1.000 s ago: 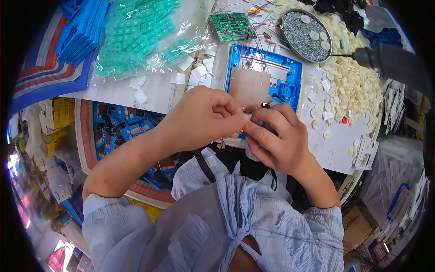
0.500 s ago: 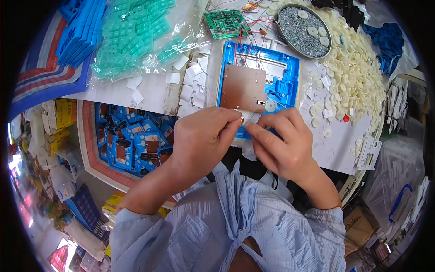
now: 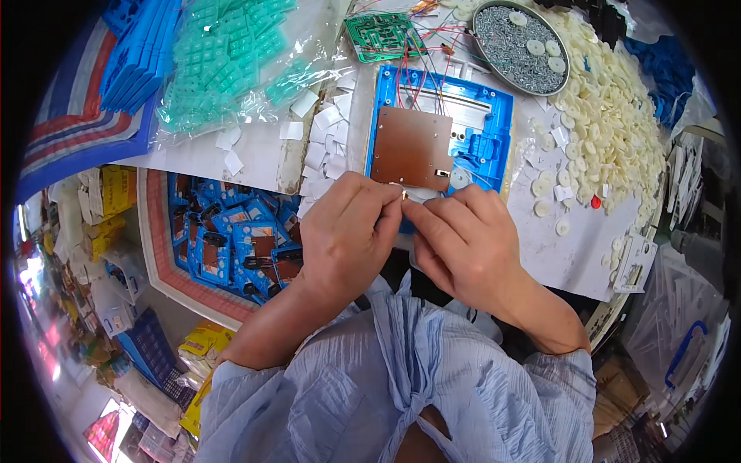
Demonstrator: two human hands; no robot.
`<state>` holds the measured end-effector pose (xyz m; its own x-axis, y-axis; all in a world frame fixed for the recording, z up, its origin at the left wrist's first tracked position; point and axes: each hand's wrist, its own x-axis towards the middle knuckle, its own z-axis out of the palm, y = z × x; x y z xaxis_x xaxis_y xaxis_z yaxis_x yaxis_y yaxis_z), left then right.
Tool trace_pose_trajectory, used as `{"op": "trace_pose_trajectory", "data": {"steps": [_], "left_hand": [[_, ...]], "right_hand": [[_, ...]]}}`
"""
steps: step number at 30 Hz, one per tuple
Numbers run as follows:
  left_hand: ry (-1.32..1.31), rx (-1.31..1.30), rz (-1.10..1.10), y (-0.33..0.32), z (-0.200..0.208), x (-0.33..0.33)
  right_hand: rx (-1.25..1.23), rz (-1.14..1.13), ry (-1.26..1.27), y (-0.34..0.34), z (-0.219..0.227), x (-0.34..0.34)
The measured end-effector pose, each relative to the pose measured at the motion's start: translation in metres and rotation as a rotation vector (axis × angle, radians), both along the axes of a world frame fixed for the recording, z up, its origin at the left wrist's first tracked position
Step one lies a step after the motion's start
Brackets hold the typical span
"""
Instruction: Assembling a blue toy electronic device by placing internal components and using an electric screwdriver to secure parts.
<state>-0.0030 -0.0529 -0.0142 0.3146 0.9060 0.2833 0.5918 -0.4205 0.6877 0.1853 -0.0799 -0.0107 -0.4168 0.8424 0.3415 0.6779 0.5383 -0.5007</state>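
Observation:
My left hand (image 3: 343, 235) is closed, its thumb and index finger pinching a tiny shiny gold-coloured piece (image 3: 404, 196). My right hand (image 3: 467, 247) is curled closed, its index fingertip meeting that piece; whether it grips anything else is hidden. Just beyond both hands lies an open blue plastic casing (image 3: 500, 116), its near edge partly covered by my fingers. A flat brown circuit board (image 3: 413, 147) rests in the casing's left half, with a round white disc (image 3: 460, 178) beside its lower right corner. Thin red and dark wires run from the casing to a green circuit board (image 3: 384, 37) behind it.
A round metal dish (image 3: 569, 73) of small screws stands behind the casing, beside a heap of cream plastic discs (image 3: 610, 123). Bagged green keypads (image 3: 224, 62), stacked blue panels (image 3: 137, 62) and white paper squares (image 3: 315, 154) lie leftward. Below is a bin (image 3: 166, 270) of blue units.
My right hand has moved left, bringing its index fingertip against the tiny piece at my left fingertips. The whole view has shifted slightly.

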Motion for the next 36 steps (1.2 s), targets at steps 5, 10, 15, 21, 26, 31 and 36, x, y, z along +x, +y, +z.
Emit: {"op": "trace_pose_trajectory", "data": {"steps": [5, 10, 15, 21, 26, 31, 36], "left_hand": [[-0.057, 0.010, 0.016, -0.002, -0.005, 0.000], [-0.052, 0.015, 0.016, -0.001, -0.005, -0.001], [-0.037, 0.008, 0.033, -0.001, -0.005, -0.004], [-0.393, -0.427, 0.084, -0.002, 0.002, -0.023], [-0.661, -0.500, 0.145, -0.003, -0.001, -0.039], [-0.367, -0.176, 0.403, 0.012, 0.006, -0.067], [0.077, -0.127, -0.090, -0.016, -0.003, -0.057]], "right_hand": [[-0.010, -0.024, -0.060, 0.001, -0.001, -0.003], [-0.032, -0.037, -0.100, 0.002, 0.003, -0.005], [-0.155, -0.031, -0.338, -0.005, 0.015, -0.013], [-0.162, -0.023, -0.451, -0.010, 0.022, -0.024], [-0.220, -0.011, -0.483, -0.012, 0.026, -0.027], [-0.247, -0.029, -0.344, -0.008, 0.024, -0.017], [-0.152, -0.001, -0.270, -0.005, 0.016, -0.017]]}}
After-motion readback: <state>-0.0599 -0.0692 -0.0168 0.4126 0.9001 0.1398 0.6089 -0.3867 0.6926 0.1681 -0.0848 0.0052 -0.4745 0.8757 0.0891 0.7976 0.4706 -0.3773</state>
